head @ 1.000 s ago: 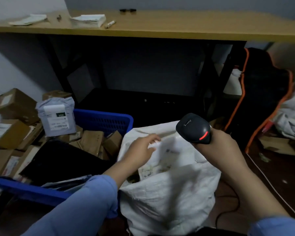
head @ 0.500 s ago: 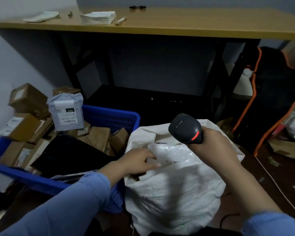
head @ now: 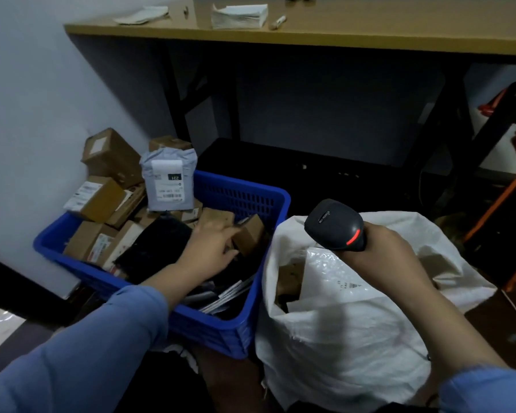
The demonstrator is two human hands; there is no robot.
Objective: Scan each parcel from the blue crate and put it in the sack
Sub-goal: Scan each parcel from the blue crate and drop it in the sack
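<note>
Beside pale wall [head: 27, 114], blue crate [head: 251, 189], grey mailer [head: 169, 180] labelled "231".

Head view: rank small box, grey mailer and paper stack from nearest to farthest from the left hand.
1. Small box, at the left hand's fingertips in the crate.
2. Grey mailer, upright at the crate's far side.
3. Paper stack, up on the table.

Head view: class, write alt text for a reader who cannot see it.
A person's left hand reaches into a blue crate of parcels, fingers on a small brown box, while the right hand grips a black scanner above an open white sack.
</note>
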